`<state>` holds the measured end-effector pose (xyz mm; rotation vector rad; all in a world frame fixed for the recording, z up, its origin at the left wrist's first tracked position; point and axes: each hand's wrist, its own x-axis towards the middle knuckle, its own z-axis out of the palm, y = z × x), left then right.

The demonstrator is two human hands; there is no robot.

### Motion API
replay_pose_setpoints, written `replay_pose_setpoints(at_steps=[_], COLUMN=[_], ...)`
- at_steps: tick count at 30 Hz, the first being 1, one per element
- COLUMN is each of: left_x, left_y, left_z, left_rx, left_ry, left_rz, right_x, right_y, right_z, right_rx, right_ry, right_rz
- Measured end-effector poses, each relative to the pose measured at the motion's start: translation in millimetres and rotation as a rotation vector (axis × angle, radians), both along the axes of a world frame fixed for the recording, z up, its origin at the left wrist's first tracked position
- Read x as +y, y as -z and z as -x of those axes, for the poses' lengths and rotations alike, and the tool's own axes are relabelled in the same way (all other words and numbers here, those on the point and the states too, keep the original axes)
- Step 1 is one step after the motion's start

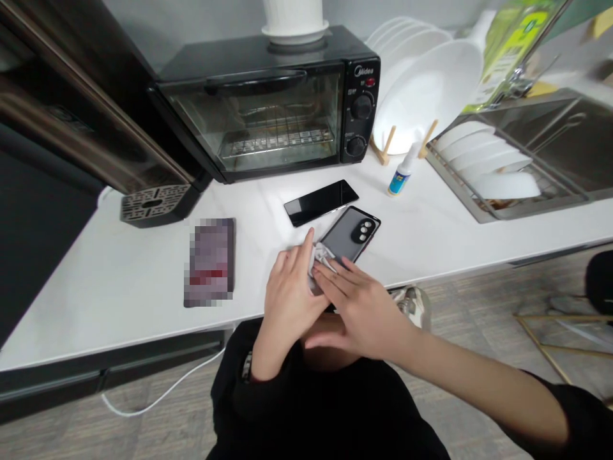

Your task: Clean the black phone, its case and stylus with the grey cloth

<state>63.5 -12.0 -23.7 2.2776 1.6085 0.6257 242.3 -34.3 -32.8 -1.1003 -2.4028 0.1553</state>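
Risks first: the grey phone lay on the counter near its front edge, lower end hidden under my hands, so a slip of the cloth could have pushed it over the edge and onto the floor. Its upper corner sat just beside the black phone, and a sideways shove could have knocked the two together and marked the glass. The narrow bottle stood upright behind them and could have tipped if either phone was driven back. Grip: my left hand was closed to a pinch, fingers curled, holding the cloth against the grey phone; my right hand lay with fingers spread over cloth and phone, pressing, and I could not tell whether it had closed on either. Count: two hands, two phones, one cloth, one bottle, one blurred box, one oven.
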Motion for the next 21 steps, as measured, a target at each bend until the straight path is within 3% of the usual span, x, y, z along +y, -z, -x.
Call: replay_pose_setpoints(at_steps=[3, 6, 8, 10, 13, 16, 18, 21], left_x=[-0.2, 0.9, 1.6, 1.8, 1.0, -0.1, -0.3, 0.1], left_y=[-0.2, 0.4, 0.8, 1.1, 0.8, -0.2, -0.7, -0.5], left_z=[-0.9, -2.0, -2.1, -1.4, 0.1, 0.4, -0.1, -1.0], left_rx=[-0.007, -0.021, -0.028, -0.037, -0.037, -0.034, -0.034, -0.035], left_ry=[0.006, 0.014, 0.009, 0.021, 0.022, 0.018, 0.027, 0.023], left_rz=[-0.001, -0.007, -0.009, -0.007, 0.000, -0.004, -0.004, -0.005], right_x=[5.0, 36.1, 48.3, 42.8, 12.2, -5.9, 2.9, 34.4], right_y=[-2.3, -5.8, -6.1, -4.5, -1.6, -3.1, -6.1, -8.6], right_z=[-22.2, -50.1, -49.3, -31.6, -2.3, -9.9, -34.1, -63.9], right_rx=[-0.046, -0.116, -0.124, -0.102, -0.033, -0.015, -0.057, -0.121], right_ry=[0.025, 0.214, 0.299, 0.252, 0.054, -0.032, 0.022, 0.213], right_rz=[0.026, -0.013, -0.040, -0.035, 0.006, 0.058, 0.057, -0.008])
